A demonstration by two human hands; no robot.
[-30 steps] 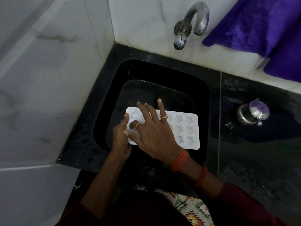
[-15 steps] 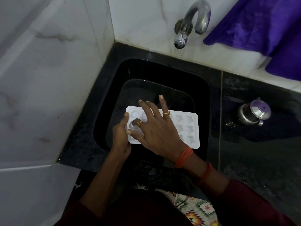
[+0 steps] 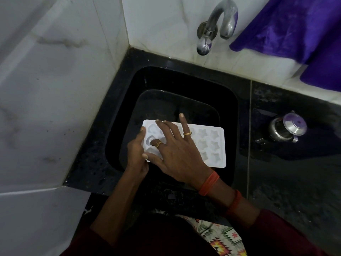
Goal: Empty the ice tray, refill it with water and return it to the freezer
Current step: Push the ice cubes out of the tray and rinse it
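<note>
Tray (image 3: 212,145) sat level over the sink (image 3: 228,111). Left hand (image 3: 135,157) held its short end, thumb on the rim, other fingers hidden. Right hand (image 3: 177,154) lay spread across the cells beside that grip, holding nothing, 1 finger bent into a heart cell next to the left thumb. Looked like clearing cells. To do it well: brace the gripped end, push at each cell's edge, work outward from the grip to the star cells — lighter at the far end, which looked unsupported. Tap (image 3: 217,24) showed no water yet.
</note>
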